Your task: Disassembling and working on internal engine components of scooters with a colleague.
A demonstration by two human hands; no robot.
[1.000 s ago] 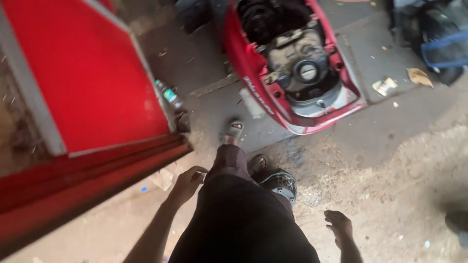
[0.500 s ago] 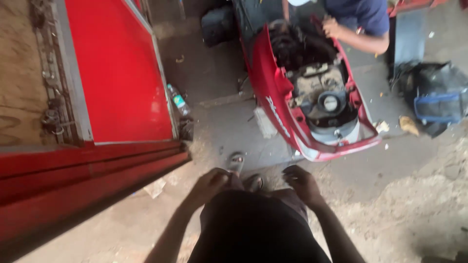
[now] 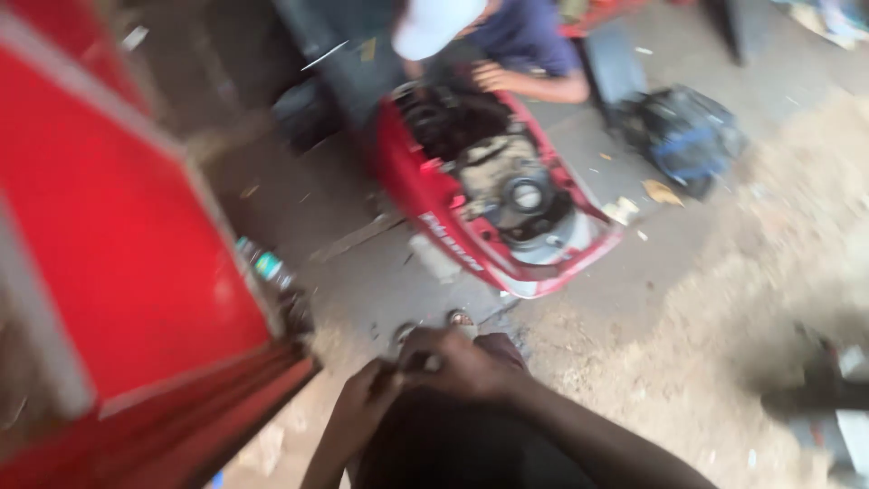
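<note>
Left of the red scooter body [image 3: 471, 226] stands a red metal door [image 3: 118, 244]. Below the scooter, the left hand [image 3: 367, 398] and right hand [image 3: 462, 362] meet over a small blurred object [image 3: 433, 362]; their grip I cannot tell. Behind the scooter, another person [image 3: 507, 45] crouches.

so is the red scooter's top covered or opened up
Opened up: the red scooter has no seat on, and its dark inner parts and a round cap lie bare.

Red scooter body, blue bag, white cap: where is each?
red scooter body [image 3: 425, 195], head view, left side panel.
blue bag [image 3: 685, 136], head view, its middle.
white cap [image 3: 434, 23], head view, its crown.
</note>
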